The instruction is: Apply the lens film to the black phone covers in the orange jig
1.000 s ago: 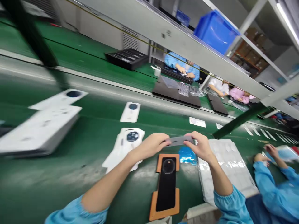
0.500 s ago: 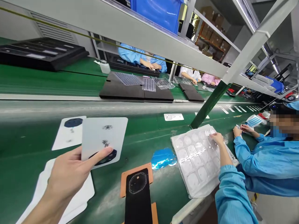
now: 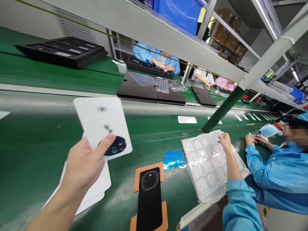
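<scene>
My left hand (image 3: 84,163) grips a white printed card (image 3: 112,110) between thumb and fingers. The card carries a dark oval with round camera-like rings and small black print, and it is tilted above the green belt. My right hand (image 3: 225,141) pinches a small clear round piece (image 3: 217,137) at the far right corner of a clear plastic tray (image 3: 203,160) with rows of round pockets. Below my left hand lies a stack of white cards (image 3: 96,189). Between my hands, a black phone-shaped plate (image 3: 149,200) rests on an orange fixture (image 3: 138,176).
Crumpled blue film (image 3: 173,159) lies beside the tray. A green post (image 3: 223,110) rises behind it. A white card (image 3: 187,119) lies on the belt (image 3: 149,131). Dark boards (image 3: 149,93) stand across the line. A co-worker in a blue sleeve (image 3: 262,163) sits at right.
My left hand has turned the card to another tilt. My right fingers have come up from the tray pocket with the clear piece. The white card at left has shifted almost out of view.
</scene>
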`<move>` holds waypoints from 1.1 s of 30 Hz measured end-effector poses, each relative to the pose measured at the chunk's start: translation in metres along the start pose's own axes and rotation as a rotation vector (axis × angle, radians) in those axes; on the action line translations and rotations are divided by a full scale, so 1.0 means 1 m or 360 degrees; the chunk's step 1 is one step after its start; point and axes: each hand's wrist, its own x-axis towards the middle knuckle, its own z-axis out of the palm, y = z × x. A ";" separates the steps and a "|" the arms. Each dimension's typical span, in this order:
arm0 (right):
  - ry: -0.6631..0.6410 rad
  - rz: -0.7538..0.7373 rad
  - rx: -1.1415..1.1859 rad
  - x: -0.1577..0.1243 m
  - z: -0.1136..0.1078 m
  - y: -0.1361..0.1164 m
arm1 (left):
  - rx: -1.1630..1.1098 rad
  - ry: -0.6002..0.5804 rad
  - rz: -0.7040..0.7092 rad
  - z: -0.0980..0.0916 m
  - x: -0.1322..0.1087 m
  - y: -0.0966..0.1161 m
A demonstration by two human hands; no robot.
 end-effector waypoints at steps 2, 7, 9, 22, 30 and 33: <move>-0.0242 -0.0059 0.0109 -0.038 0.015 -0.011 | -0.0070 0.0090 -0.0016 0.002 0.000 -0.002; -0.0956 -0.0920 0.0124 -0.171 0.075 -0.032 | -0.0232 0.0364 -0.0100 -0.020 0.000 -0.027; -0.0958 -0.1406 -0.0005 -0.217 0.099 -0.034 | -0.0322 0.0399 -0.0097 -0.032 0.000 -0.034; -0.0937 -0.2001 -0.0641 -0.275 0.137 -0.035 | -0.0266 0.0330 0.0081 -0.044 -0.005 -0.030; -0.0787 -0.1573 0.0018 -0.259 0.122 -0.091 | -0.0009 0.0153 -0.0035 -0.020 -0.013 -0.047; -0.0503 -0.1381 0.0167 -0.252 0.123 -0.118 | 0.0034 0.0002 -0.0090 -0.003 -0.022 -0.056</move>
